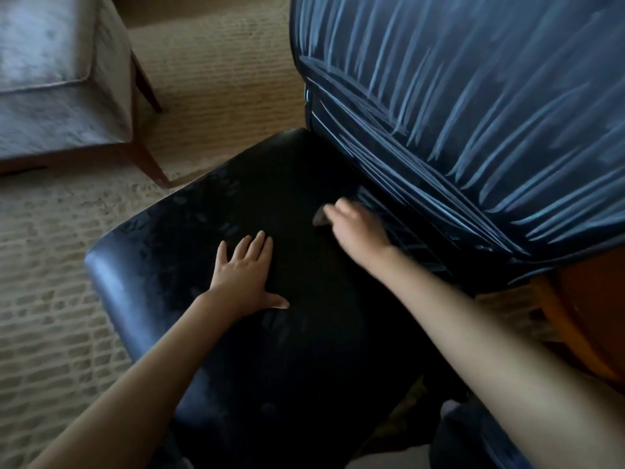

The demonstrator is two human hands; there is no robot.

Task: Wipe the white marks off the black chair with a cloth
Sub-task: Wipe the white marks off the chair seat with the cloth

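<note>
Head view: my black leather chair seat (203, 211) fills the middle, and every place below is told from it.
Left hand (245, 275): flat on the seat's middle, fingers straight and a little spread, holding nothing. I judge it is there to brace me and steady the chair.
Right hand (355, 228): at the seat's back edge, where the backrest rises. My fingers curl round a small grey cloth (319, 219); only a blurred corner of it shows beyond my knuckles.
Cloth: on or just above the seat's rear, near the crease; the blur hides which.
White marks (439, 79): long chalky streaks lie thick across the black padded backrest (548, 45) behind the seat. Faint pale smudges (233, 191) sit on the seat's left part.
Stage: the seat is mostly dark and the backrest heavily streaked, so I judge most of the wiping lies ahead.
Next: lift the cloth from the crease onto the lowest streaks and press firmly.
Beyond the seat: beige woven carpet (61, 299) to its left, and a grey cushioned stool (50, 79) with wooden legs well apart.
</note>
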